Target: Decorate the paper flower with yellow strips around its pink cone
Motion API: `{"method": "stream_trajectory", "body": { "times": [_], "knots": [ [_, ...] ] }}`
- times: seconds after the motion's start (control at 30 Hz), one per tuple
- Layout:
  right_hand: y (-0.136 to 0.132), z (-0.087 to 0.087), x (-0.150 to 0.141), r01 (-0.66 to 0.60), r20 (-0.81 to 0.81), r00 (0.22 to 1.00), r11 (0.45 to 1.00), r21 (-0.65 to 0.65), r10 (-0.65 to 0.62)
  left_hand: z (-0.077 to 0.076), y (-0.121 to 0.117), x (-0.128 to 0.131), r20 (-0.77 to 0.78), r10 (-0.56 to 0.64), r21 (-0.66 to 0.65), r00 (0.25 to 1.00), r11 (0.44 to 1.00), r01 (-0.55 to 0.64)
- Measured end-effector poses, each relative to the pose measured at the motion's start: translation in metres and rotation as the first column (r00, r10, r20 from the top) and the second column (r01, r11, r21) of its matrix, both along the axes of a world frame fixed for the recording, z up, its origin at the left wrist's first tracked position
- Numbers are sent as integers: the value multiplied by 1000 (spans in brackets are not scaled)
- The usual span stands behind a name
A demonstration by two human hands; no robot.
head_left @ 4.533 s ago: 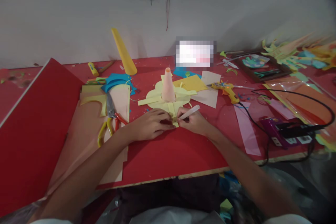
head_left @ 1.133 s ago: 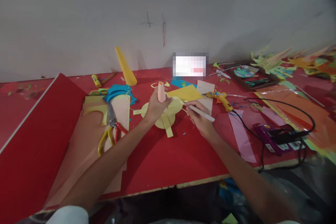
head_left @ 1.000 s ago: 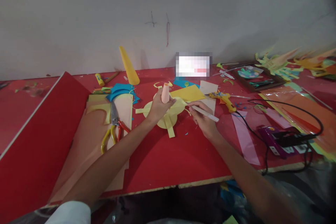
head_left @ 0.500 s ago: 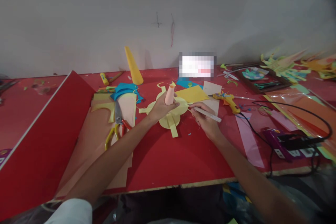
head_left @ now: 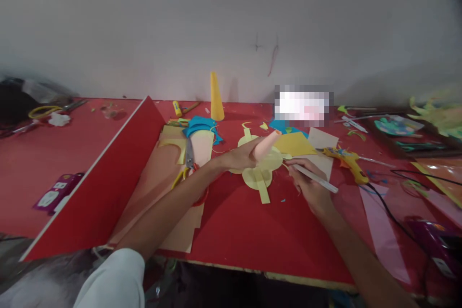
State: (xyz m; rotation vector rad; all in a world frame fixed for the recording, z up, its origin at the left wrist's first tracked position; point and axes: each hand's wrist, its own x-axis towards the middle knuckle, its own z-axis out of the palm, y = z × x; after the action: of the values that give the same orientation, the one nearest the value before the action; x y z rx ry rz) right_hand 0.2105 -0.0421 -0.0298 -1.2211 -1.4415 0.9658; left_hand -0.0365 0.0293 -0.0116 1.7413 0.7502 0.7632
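My left hand point(head_left: 241, 155) is closed around a pale pink paper cone point(head_left: 266, 148), which leans to the right. Beneath it lies a pale yellow flower-shaped paper piece point(head_left: 257, 180) with strips sticking out from its edge. My right hand point(head_left: 311, 187) grips a slim white tool point(head_left: 319, 180), possibly a craft knife. Its front end is by the flower's right petal and is too small to make out. A yellow paper sheet point(head_left: 296, 143) sits just behind the right hand. Scissors point(head_left: 189, 155) lie on tan paper sheets, partly hidden by my left forearm.
A red divider board point(head_left: 104, 178) stands on the left. Behind are a yellow paper cone point(head_left: 216, 98), blue paper pieces point(head_left: 200, 126) and a glue stick point(head_left: 176, 108). To the right lie a yellow glue gun point(head_left: 348, 161) with a black cord, pink paper point(head_left: 382, 231) and a dark tray point(head_left: 397, 147).
The view has swung left, so everything appears further right. My left hand has tipped the pink cone from nearly upright to leaning right. The right hand keeps its hold on the white tool.
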Motion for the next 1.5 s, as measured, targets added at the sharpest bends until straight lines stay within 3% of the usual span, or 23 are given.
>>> {"method": "stream_trajectory", "body": {
  "times": [0.07,0.17,0.23,0.3,0.4,0.5,0.63,0.83,0.9,1.0,1.1,1.23,1.4,1.47,1.5],
  "knots": [
    [-1,0,0,16,10,1000,1000,-26,-16,1,6,-12,80,-78,14,994,997,77],
    [0,-2,-1,38,24,999,997,-65,-37,1,15,-32,133,-20,1,991,1000,20],
    [0,-2,-3,44,14,999,995,-88,-43,0,21,-45,39,60,21,997,998,-61],
    [0,-2,-6,50,24,999,992,-112,-48,-1,26,-58,-145,138,124,980,985,-121],
    [0,-1,-10,64,11,998,991,-119,-63,-1,31,-76,-355,273,286,894,942,-174],
    [0,-3,-11,73,-23,997,989,-129,-76,1,39,-89,-410,408,360,815,894,-266],
    [2,-8,-10,61,-96,993,987,-149,-76,5,60,-108,-460,623,468,633,776,-423],
    [3,-8,-12,72,-98,991,987,-141,-87,2,90,-149,-423,861,629,282,503,-592],
    [2,-8,-12,70,-88,993,988,-134,-82,0,99,-163,-427,880,633,208,456,-626],
    [2,-8,-11,68,-54,996,990,-125,-75,-3,111,-175,-449,880,609,155,428,-668],
    [2,-8,-9,91,53,995,994,-63,-88,-4,114,-175,-452,878,593,156,426,-683],
    [1,-12,-4,123,219,967,991,48,-130,-3,101,-160,-447,870,564,208,455,-689],
    [6,-22,-2,86,314,940,983,165,-135,2,67,-137,-440,776,448,453,627,-638],
    [13,-24,-2,63,360,923,977,204,-135,4,49,-123,-383,749,442,541,663,-604],
    [18,-23,-3,40,381,917,975,219,-123,6,38,-115,-282,741,462,609,661,-591]
  ]
}}
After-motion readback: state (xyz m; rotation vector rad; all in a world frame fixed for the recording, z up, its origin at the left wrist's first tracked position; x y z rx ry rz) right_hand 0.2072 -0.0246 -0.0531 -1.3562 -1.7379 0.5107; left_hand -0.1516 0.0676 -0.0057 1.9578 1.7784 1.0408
